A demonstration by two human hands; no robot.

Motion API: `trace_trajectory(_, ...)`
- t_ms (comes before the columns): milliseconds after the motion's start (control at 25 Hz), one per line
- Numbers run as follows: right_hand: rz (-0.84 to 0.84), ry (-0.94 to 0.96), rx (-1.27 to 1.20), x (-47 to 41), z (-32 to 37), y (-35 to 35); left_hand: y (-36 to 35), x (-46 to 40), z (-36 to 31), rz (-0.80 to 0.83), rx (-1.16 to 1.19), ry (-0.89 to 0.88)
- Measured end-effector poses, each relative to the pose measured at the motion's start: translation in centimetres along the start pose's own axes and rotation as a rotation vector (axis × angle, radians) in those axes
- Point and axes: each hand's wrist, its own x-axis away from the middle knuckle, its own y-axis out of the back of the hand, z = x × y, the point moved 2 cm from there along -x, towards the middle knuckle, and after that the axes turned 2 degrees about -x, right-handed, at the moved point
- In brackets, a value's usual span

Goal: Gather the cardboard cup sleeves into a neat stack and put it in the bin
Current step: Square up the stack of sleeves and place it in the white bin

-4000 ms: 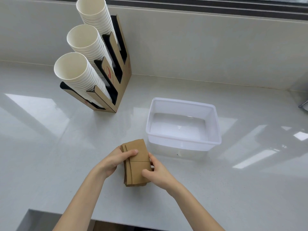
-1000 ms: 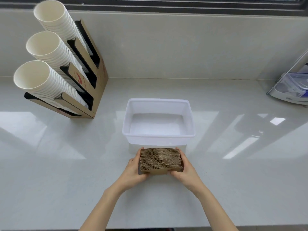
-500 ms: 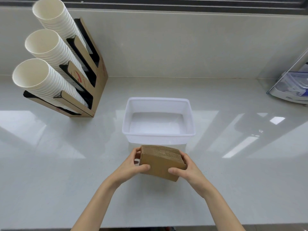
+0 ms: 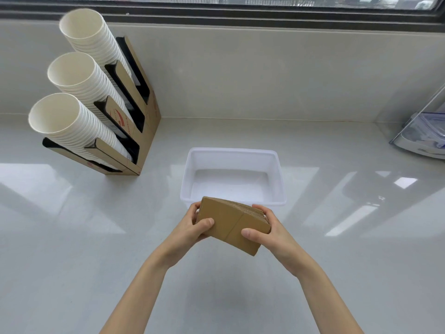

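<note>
stack of cup sleeves [image 4: 231, 226]: brown cardboard, squared together, tilted with one flat face toward the camera; held above the counter just in front of the bin's near rim, not inside it.
left hand [image 4: 190, 229]: closed on the stack's left end, thumb laid on the front face, fingers wrapped behind.
right hand [image 4: 269, 231]: closed on the stack's right end, thumb pressed on the front face, fingers curled over the top edge.
bin [image 4: 277, 174]: white translucent plastic, rectangular, set on the counter beyond the hands.
counter [image 4: 72, 237]: pale, glossy.
cup holder [image 4: 149, 114]: cardboard rack at far left, three slanted columns of white paper cups [image 4: 72, 75] seated in it.
</note>
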Motion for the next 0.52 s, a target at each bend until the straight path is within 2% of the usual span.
trace_trajectory(280, -0.010, -0.058, 0.058, -0.8, 2.4, -1.0, 1.0, -1.2, -2.3, -0.061, 0.053, -0.101)
trace_trajectory(520, 0.007, -0.019, 0.191, -2.6, 5.6, -0.3, 2.4, -3.0, -4.6, -0.050, 0.042, -0.132)
